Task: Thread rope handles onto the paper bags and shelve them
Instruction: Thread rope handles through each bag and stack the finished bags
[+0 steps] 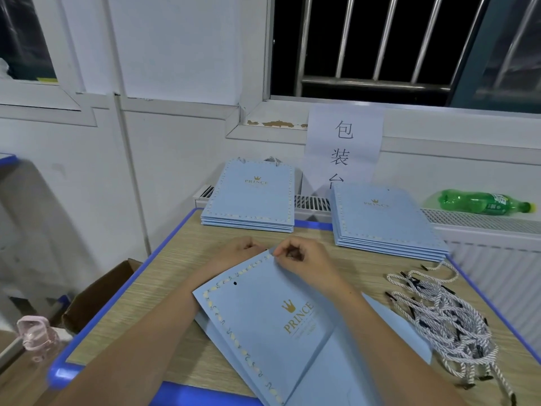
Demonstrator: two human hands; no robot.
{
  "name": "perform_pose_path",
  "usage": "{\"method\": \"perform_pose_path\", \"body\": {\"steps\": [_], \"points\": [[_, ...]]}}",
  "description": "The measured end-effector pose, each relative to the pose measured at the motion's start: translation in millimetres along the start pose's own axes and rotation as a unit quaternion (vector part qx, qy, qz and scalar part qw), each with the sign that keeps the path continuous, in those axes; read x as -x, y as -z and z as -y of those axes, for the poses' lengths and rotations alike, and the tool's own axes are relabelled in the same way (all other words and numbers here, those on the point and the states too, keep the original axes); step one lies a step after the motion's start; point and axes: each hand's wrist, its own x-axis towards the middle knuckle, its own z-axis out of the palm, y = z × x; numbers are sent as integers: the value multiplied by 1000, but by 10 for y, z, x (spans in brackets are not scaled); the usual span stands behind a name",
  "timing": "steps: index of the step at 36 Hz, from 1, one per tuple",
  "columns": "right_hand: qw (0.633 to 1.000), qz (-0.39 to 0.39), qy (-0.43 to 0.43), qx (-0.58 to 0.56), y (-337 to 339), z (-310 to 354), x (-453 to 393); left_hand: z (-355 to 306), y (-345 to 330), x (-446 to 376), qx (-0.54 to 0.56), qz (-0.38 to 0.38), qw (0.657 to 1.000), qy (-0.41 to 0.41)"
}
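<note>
Against the wall: worktop (181,265), pale wood-grain top with a blue rim; white panelled wall behind; barred window (366,45), dark outside; white ribbed radiator (480,224) along the right
Paper bag in hand: flat paper bag (281,326), light blue, smooth card, lying tilted at the worktop's near middle; scalloped pale border; one round punched hole near its top edge; gold crown and "PRINCE"
Left hand (243,247): at the bag's far corner; fingers curled, seemingly holding that edge, though the grip is partly hidden
Right hand (301,257): fingers curled together, thumb and forefinger pinching at the bag's top corner; whether a rope end lies between them I cannot tell
Rope handles (445,320): tangled heap of twisted white-and-dark cord with black tips, right of the bag
Stacks: left stack (251,197) and right stack (383,221) of matching bags at the far edge, well apart
Sign (344,148): white sheet reading 包装台
Oddments: green plastic bottle (486,203) lying on the radiator; brown cardboard box (96,297) and pink bottle (38,336) below left
</note>
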Motion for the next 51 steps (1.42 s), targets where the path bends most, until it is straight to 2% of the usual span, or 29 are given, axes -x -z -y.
{"method": "perform_pose_path", "body": {"steps": [7,12,19,30,34,38,41,44,47,51], "points": [[1000,1,-12,7,-35,15,22,103,40,-21,48,9,999,-5],[1000,-9,-20,12,-48,3,9,88,51,-15,95,54,994,1],[985,-30,-39,-166,37,202,4,105,79,-47,98,70,993,-15],[972,-40,-64,-222,68,217,-5,123,98,-45,137,67,988,-12],[990,-52,-47,-122,58,228,3,155,89,-34,130,68,989,-6],[995,-38,-37,82,175,200,-22,190,100,-59,132,57,990,3],[972,37,-77,219,361,212,-29,218,158,-80,129,42,991,17],[926,79,-114,352,567,202,-28,266,280,-94,128,25,991,22],[900,82,-154,399,743,288,16,292,349,-110,140,-23,990,26],[896,138,-176,382,858,464,40,294,334,-97,159,-48,986,24]]}}
